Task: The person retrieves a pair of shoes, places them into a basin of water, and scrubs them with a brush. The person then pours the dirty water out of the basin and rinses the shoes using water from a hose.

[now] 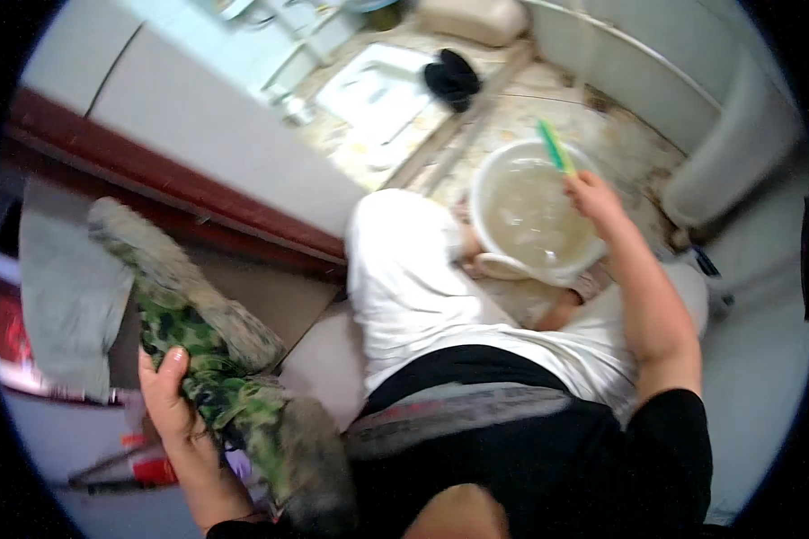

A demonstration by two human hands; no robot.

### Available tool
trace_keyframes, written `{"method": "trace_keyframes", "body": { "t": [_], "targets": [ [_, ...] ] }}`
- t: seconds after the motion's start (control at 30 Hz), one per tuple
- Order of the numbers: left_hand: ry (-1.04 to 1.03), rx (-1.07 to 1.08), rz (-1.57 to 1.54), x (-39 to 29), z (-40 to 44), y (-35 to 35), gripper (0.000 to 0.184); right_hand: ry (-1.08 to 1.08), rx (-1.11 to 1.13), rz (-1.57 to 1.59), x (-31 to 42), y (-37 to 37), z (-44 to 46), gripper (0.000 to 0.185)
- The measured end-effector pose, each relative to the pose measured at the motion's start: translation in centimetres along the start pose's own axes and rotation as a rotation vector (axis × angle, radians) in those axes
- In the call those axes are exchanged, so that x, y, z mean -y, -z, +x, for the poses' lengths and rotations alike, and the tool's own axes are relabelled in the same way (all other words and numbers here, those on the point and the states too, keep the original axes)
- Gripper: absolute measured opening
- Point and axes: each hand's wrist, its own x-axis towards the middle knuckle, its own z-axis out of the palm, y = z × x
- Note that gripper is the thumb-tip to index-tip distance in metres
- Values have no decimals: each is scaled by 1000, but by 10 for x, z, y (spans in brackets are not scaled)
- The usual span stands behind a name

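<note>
I can't make out any words here; the grey band (463,415) across the black shirt (548,467) shows only blurred, unreadable marks.

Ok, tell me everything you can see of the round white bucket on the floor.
The round white bucket, plastic by its look, stands upright on the stained, pale floor between the person's feet. It is open at the top and holds cloudy, yellowish water with bright patches on the surface. The right hand holds a green-and-yellow brush over its far right rim; whether either touches the bucket is unclear.
</note>
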Motion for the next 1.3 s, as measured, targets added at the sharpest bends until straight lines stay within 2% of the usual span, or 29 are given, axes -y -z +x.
{"method": "trace_keyframes", "body": {
  "t": [0.07, 0.13, 0.17, 0.23, 0.27, 0.33, 0.37, 0.43, 0.53, 0.57, 0.6, 0.67, 0.77, 0.8, 0.87, 0.9, 0.93, 1.0, 1.1, 1.13, 1.2, 1.23, 1.27, 1.3],
  "targets": [
    [-70, 49, 27, 2, 12, -33, 47, 7, 4, -60, 2, 4, 2, 31],
    [-193, 57, 75, 13, 25, -64, 46, 31, 41, 76, 15, 9, -10, 31],
    [-170, 161, -68, 14, 32, -93, 34, 28, 9, 81, 18, 14, -12, 31],
    [-24, 176, -253, -7, 15, -169, 20, 50, -83, 202, 21, 24, -15, 31],
    [-79, 300, -342, 1, 16, -197, 25, 48, -105, 204, 21, 33, -14, 31],
    [-7, 444, -442, 18, 22, -253, 29, 104, -289, 372, 19, 49, -10, 31],
    [-6, 482, -468, 36, 28, -281, 27, 96, -419, 291, 30, 57, -22, 32],
    [105, 550, -323, 71, 37, -332, 21, 93, -500, 350, 17, 78, -18, 30],
    [25, 702, -182, 137, 34, -403, 20, 118, -619, 447, -8, 98, -11, 25],
    [12, 651, -113, 157, 30, -425, 16, 95, -610, 482, -12, 100, -12, 25],
    [67, 732, -51, 171, 27, -440, 12, 69, -601, 515, -15, 100, -12, 24],
    [184, 804, -28, 198, 24, -459, 8, 7, -624, 508, -12, 92, -19, 23],
    [410, 838, -31, 238, 23, -480, 8, -33, -543, 541, -17, 86, -12, 23],
    [426, 846, -31, 246, 23, -486, 8, -46, -550, 532, -22, 85, -7, 23],
    [412, 873, 297, 271, 31, -494, 12, -51, -521, 457, -35, 81, 4, 24],
    [228, 828, 278, 301, 43, -501, 18, -74, -529, 442, -31, 76, 5, 27],
    [294, 833, 272, 298, 48, -500, 24, -84, -529, 431, -35, 72, 8, 27],
    [366, 781, 244, 333, 65, -505, 26, -125, -600, 66, -46, 59, 20, 35],
    [312, 693, 315, 372, 72, -500, 28, -148, -541, -160, -68, 34, 38, 37],
    [322, 689, 313, 361, 70, -496, 28, -142, -496, -243, -77, 24, 42, 37],
    [369, 837, 299, 344, 61, -487, 33, -74, -490, -291, -92, 3, 51, 39],
    [239, 878, 438, 360, 63, -488, 47, -116, -451, -341, -93, -6, 56, 40],
    [258, 877, 431, 375, 60, -488, 47, -158, -411, -390, -97, -14, 62, 41],
    [83, 956, 650, 370, 54, -487, 55, -57, -382, -424, -115, -22, 72, 44]
  ]
}}
